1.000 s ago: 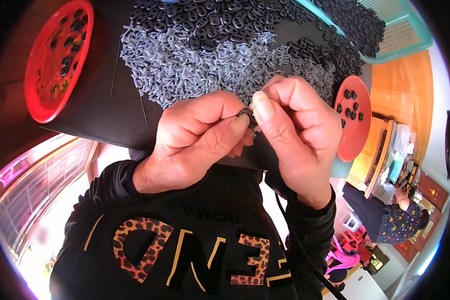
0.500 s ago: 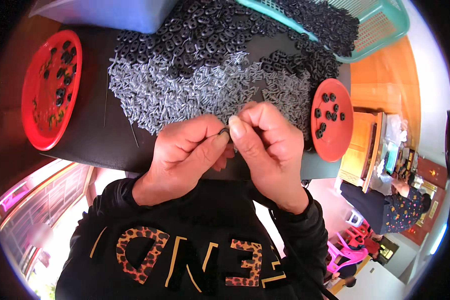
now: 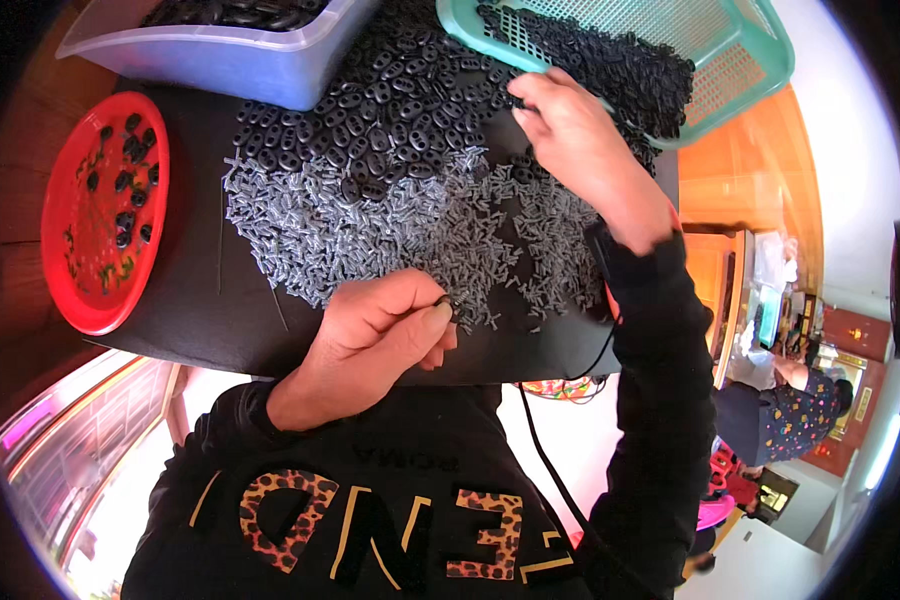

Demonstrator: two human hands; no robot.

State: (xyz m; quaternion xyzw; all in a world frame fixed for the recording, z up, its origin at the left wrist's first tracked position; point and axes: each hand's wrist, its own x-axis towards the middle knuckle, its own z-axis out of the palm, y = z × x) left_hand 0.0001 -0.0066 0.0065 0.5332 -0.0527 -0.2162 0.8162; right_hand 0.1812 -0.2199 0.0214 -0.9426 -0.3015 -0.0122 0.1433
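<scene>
My left hand (image 3: 375, 335) is closed near the table's front edge. Its thumb and forefinger pinch a small black piece (image 3: 447, 300), mostly hidden by the fingers. My right hand (image 3: 585, 145) reaches out over the far right of the pile, its fingertips beside the rim of the green basket (image 3: 745, 120). Its fingers are bent but apart, and nothing shows in them. Under and left of those fingertips lie many loose black oval two-hole pieces (image 3: 370, 110). Small grey, pin-like pieces (image 3: 340, 225) are heaped between the two hands.
A red plate (image 3: 60, 210) with several black pieces stands at the left. At the back left is a translucent bluish bin (image 3: 290, 75) of black pieces. My right arm mostly hides another red plate. A black cable (image 3: 545, 450) hangs at the front. Another person (image 3: 795, 415) is at the right.
My right hand has left the left hand and swung up and away toward the green basket. My left hand stays pinched. The whole view has shifted slightly, showing more of the bin.
</scene>
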